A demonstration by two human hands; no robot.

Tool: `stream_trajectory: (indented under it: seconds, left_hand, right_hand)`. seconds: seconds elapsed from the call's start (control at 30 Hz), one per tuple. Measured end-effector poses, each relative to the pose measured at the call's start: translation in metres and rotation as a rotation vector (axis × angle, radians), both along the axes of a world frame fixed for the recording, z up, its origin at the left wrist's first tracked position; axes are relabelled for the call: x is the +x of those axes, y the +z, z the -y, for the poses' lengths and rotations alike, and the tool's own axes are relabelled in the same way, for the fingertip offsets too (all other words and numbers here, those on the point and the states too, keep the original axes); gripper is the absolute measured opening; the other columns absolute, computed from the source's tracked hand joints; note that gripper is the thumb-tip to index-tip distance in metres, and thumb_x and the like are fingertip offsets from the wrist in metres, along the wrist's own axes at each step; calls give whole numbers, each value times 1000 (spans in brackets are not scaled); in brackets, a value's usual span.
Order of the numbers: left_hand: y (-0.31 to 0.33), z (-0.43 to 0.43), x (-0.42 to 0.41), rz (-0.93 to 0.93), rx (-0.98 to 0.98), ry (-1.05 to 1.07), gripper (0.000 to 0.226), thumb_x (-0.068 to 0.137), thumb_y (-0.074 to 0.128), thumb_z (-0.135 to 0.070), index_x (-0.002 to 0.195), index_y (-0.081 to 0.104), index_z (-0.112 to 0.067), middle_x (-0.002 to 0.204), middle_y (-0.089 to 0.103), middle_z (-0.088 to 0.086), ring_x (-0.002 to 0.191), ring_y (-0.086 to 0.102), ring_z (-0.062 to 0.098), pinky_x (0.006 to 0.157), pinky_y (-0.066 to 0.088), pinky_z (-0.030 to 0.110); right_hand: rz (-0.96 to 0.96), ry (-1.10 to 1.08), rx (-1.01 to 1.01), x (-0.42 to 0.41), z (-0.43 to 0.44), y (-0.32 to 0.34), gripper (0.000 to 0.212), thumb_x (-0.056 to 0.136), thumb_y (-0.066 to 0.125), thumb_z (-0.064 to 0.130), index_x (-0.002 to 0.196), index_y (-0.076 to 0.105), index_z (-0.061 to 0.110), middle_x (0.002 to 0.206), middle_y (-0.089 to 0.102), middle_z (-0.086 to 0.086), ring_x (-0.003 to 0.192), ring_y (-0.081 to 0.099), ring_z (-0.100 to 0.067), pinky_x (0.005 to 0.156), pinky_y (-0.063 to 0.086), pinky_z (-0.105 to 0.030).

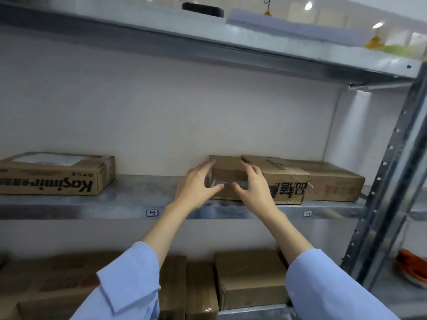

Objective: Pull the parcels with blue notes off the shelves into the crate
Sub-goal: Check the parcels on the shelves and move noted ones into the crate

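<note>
A small brown parcel (pixel 227 173) with clear tape across its front stands on the middle shelf (pixel 138 202), against the back wall. My left hand (pixel 196 188) holds its left side, fingers at the top corner and thumb on the front. My right hand (pixel 254 185) holds its right side, fingers over the top and thumb on the front. No blue note shows on any parcel from this angle. The crate is out of view.
A box with printed characters (pixel 286 181) touches the small parcel's right side, with another box (pixel 335 183) behind it. A flat Kasimir box (pixel 53 175) lies far left. Several boxes (pixel 249 278) fill the lower shelf. A metal upright (pixel 392 169) stands at the right.
</note>
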State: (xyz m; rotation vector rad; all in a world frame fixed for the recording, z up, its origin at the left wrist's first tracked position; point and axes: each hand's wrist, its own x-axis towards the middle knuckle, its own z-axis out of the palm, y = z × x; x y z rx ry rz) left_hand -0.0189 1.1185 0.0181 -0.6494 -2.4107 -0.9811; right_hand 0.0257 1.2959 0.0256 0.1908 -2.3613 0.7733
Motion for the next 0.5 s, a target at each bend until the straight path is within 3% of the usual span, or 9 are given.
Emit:
stream_trajectory:
  seconds: [0.13, 0.27, 0.37, 0.5]
  left_hand:
    - [-3, 1, -8, -10, 58, -67, 70, 85, 73, -37, 146, 42, -25, 150, 43, -2, 135, 40, 20, 106, 33, 30]
    - [-7, 11, -16, -33, 146, -57, 61, 80, 78, -32, 134, 53, -22, 137, 51, 0, 125, 49, 20, 105, 41, 34]
    - [-5, 20, -20, -38, 161, -36, 58, 80, 78, -32, 131, 53, -22, 134, 51, 0, 121, 52, 18, 97, 41, 26]
    - [-2, 23, -28, 53, 171, -7, 70, 80, 78, -38, 141, 45, -26, 144, 45, 0, 124, 50, 18, 93, 39, 25]
  right_hand:
    - [-40, 41, -43, -5, 1, -1, 57, 87, 69, 15, 140, 48, 13, 141, 47, -6, 130, 46, -21, 105, 35, -24]
    - [-62, 125, -115, -14, -1, -1, 53, 86, 71, 15, 136, 54, 17, 133, 50, 1, 123, 49, -13, 103, 47, -41]
    - [-59, 145, -126, -21, -3, 0, 53, 85, 72, 18, 135, 55, 20, 131, 51, 3, 120, 49, -11, 100, 49, -42]
    - [51, 134, -151, -30, -5, 4, 57, 89, 69, 20, 142, 47, 20, 140, 50, -3, 128, 46, -16, 101, 40, -25]
